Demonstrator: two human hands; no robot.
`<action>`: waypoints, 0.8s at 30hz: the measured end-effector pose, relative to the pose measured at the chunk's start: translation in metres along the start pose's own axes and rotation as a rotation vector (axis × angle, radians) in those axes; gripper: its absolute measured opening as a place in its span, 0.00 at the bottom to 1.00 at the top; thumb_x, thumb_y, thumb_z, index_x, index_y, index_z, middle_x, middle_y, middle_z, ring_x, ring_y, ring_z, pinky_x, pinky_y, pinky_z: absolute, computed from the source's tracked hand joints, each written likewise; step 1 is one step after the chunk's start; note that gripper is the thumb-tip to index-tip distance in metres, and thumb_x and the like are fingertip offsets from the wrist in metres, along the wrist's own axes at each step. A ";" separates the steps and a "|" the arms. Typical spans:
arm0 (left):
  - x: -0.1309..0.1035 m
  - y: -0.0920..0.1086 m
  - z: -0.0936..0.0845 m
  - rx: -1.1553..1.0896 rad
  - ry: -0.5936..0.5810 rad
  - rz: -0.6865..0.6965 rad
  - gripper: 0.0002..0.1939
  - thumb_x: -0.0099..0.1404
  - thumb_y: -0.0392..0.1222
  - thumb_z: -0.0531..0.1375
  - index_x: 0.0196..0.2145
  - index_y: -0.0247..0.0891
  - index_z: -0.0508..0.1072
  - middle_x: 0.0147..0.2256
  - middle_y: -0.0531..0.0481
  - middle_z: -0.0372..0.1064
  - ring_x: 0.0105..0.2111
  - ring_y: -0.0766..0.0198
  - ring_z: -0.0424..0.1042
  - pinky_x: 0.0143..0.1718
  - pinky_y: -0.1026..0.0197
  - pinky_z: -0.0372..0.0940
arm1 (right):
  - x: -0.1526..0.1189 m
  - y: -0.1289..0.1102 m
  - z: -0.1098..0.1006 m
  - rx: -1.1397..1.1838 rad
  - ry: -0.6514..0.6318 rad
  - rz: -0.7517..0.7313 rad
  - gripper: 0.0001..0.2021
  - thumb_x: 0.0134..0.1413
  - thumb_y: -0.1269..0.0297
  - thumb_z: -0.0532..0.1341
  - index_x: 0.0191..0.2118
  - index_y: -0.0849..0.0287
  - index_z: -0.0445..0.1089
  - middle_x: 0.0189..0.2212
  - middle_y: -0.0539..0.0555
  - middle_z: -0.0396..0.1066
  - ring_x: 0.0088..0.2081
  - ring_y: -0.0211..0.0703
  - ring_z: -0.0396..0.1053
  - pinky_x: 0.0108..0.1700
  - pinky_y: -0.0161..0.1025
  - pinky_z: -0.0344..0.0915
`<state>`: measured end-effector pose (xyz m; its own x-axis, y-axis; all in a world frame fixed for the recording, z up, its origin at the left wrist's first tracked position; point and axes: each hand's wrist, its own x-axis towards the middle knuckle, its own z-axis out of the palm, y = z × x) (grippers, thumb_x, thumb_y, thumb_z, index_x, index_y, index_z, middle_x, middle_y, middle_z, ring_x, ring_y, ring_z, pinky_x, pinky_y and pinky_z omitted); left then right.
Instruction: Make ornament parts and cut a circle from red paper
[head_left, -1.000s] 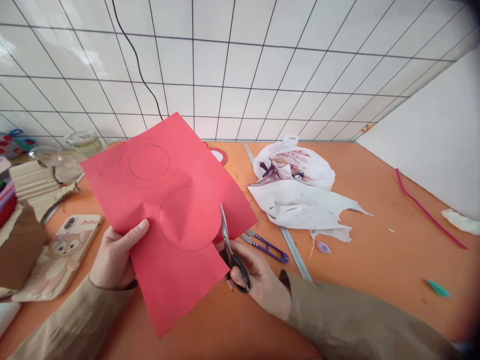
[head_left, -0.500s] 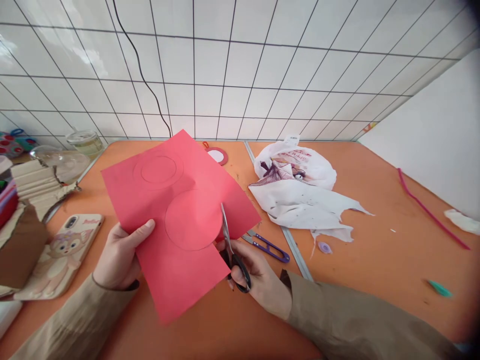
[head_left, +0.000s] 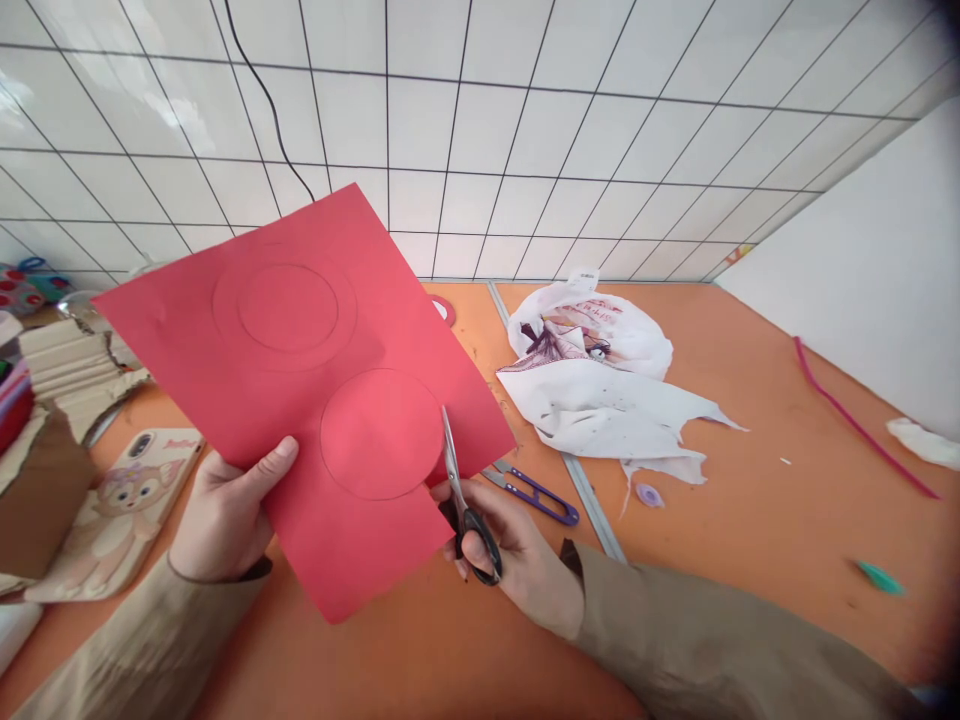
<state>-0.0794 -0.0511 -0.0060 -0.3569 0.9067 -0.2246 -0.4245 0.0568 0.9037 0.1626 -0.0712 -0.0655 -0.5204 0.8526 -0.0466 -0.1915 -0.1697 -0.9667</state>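
My left hand pinches the lower left edge of a sheet of red paper, thumb on top and fingers hidden beneath. Circles are drawn on the sheet: a double ring at the upper left and a single one nearer me. Scissors with black handles are in my right hand. Their blades reach into a cut at the sheet's right side, with the tip at the edge of the lower circle. Just behind my right hand, purple thread snips lie on the orange table.
A crumpled white plastic bag lies beyond my right hand, a small purple spool near it. Left are a phone in a cartoon case and torn cardboard. A red-and-white round piece shows behind the paper. A pink strip lies right.
The far part of the red sheet has risen and swung left, now flatter toward me. My left hand has shifted slightly left. The right hand and scissors stay almost in place.
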 end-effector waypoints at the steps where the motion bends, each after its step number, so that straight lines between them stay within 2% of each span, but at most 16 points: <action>1: 0.000 0.001 0.000 -0.006 0.001 -0.009 0.13 0.46 0.38 0.75 0.31 0.35 0.82 0.36 0.44 0.81 0.41 0.48 0.80 0.45 0.54 0.76 | 0.000 0.000 0.000 0.005 -0.001 0.004 0.26 0.55 0.41 0.62 0.47 0.58 0.64 0.30 0.49 0.60 0.27 0.35 0.60 0.28 0.35 0.60; 9: -0.002 0.009 0.000 -0.004 -0.019 -0.096 0.12 0.48 0.36 0.73 0.33 0.33 0.81 0.36 0.42 0.81 0.42 0.46 0.79 0.45 0.54 0.76 | 0.000 0.001 0.000 0.032 -0.029 -0.010 0.24 0.55 0.42 0.62 0.45 0.56 0.63 0.30 0.49 0.60 0.26 0.34 0.58 0.28 0.34 0.57; 17: -0.003 0.012 0.002 0.004 -0.014 -0.093 0.15 0.46 0.36 0.74 0.34 0.34 0.81 0.36 0.42 0.81 0.43 0.44 0.79 0.45 0.53 0.76 | -0.001 0.002 0.000 0.028 -0.028 0.025 0.26 0.52 0.40 0.63 0.45 0.56 0.63 0.29 0.49 0.60 0.26 0.35 0.57 0.27 0.36 0.56; 24: -0.003 0.013 0.002 0.006 -0.016 -0.105 0.14 0.47 0.35 0.74 0.34 0.34 0.80 0.35 0.42 0.81 0.42 0.45 0.79 0.45 0.53 0.76 | 0.000 0.001 0.001 0.025 -0.028 0.011 0.25 0.54 0.40 0.62 0.44 0.57 0.63 0.29 0.48 0.60 0.25 0.33 0.57 0.27 0.35 0.54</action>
<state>-0.0823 -0.0523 0.0074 -0.2976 0.9022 -0.3122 -0.4538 0.1540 0.8777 0.1619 -0.0717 -0.0661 -0.5454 0.8367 -0.0496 -0.2065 -0.1914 -0.9596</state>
